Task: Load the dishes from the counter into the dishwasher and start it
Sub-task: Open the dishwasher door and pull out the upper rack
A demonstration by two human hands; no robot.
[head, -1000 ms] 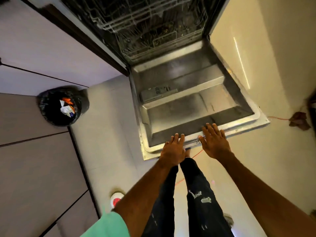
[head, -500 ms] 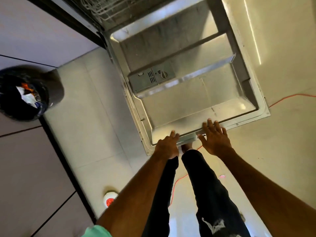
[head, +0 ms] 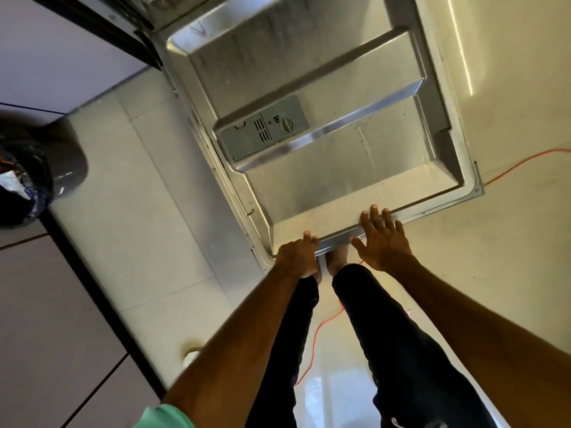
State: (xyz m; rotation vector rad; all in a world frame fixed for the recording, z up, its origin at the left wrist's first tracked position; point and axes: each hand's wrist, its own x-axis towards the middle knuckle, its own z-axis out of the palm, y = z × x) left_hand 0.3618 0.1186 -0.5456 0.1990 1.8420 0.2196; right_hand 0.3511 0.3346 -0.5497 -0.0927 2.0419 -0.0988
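Head view: steel-lined dishwasher door lies open.

I'm standing in a home kitchen: a dishwasher's steel door open over pale floor tiles, flat cabinet fronts and a bagged bin alongside

Legible text, labels, brands, numbers: I can read none.
Item 1: dishwasher door, inner steel face. I find no lettering on it.
Item 2: detergent dispenser, left of centre on the door. There are small marks by its round cap, too small for me to make out.
Item 3: bin, far left. The scraps inside are too blurred to read any print.
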